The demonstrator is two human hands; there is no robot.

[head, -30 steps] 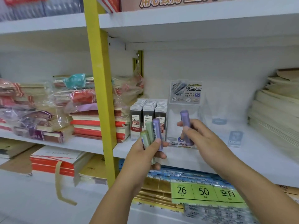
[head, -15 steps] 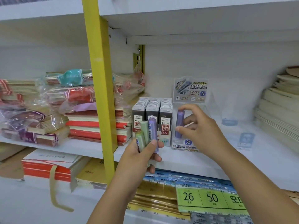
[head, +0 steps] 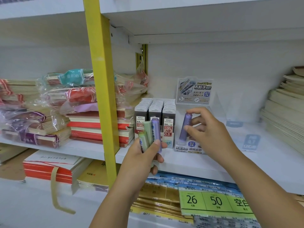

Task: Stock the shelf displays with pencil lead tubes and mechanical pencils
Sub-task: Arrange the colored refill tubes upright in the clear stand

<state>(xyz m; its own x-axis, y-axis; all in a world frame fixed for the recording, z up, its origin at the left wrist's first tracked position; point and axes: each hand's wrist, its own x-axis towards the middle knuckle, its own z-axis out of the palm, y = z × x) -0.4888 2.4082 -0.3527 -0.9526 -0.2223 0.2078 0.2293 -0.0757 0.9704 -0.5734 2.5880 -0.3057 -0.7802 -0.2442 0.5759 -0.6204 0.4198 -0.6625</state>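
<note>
My left hand (head: pixel 144 155) grips a bunch of three lead tubes, two pale green (head: pixel 147 134) and one purple (head: pixel 156 130), upright in front of the shelf edge. My right hand (head: pixel 209 134) pinches a single purple lead tube (head: pixel 185 126) standing upright inside a clear plastic display box (head: pixel 189 148) with a printed header card (head: pixel 195 91). To the left of that box stands a display (head: pixel 155 112) packed with grey 0.5 HB lead cases.
A yellow upright post (head: pixel 102 96) divides the white shelf (head: pixel 271 160). Wrapped notebook stacks (head: pixel 79 102) fill the left bay. Cream paper stacks (head: pixel 286 112) sit at the far right. Another clear display (head: pixel 250 142) stands right of my hand. Green-labelled packs (head: pixel 215 201) lie on the lower shelf.
My right hand has carried the purple tube from in front of the clear box down into it. My left hand has kept its bunch of tubes almost still.
</note>
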